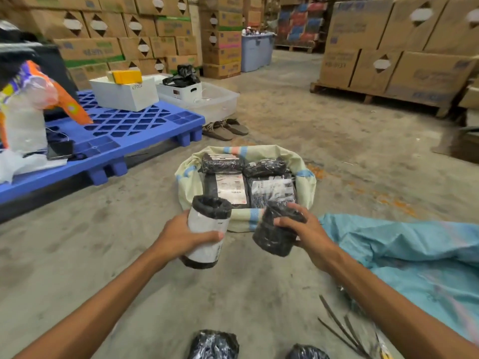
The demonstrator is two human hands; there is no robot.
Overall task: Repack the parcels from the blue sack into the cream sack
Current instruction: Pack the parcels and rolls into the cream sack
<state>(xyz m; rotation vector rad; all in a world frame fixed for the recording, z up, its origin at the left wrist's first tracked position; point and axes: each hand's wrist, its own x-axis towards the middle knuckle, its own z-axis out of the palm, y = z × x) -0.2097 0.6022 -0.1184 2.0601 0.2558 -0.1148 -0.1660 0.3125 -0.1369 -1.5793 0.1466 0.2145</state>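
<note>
From the head camera, the cream sack (309, 190) stood open on the concrete floor, its rim rolled down, with black-wrapped labelled parcels (233, 189) lying packed side by side inside. Just short of its near rim, the left hand (181, 235) curled round a white-labelled roll parcel (207, 229), and the right hand (308, 229) gripped a black roll parcel (274, 237). The blue sack (414, 255) lay crumpled to the right. Two loose black parcels (213, 344) sat at the bottom edge.

concrete floor (298, 120), stacked cartons (404, 45), blue pallet (124, 125)
</note>
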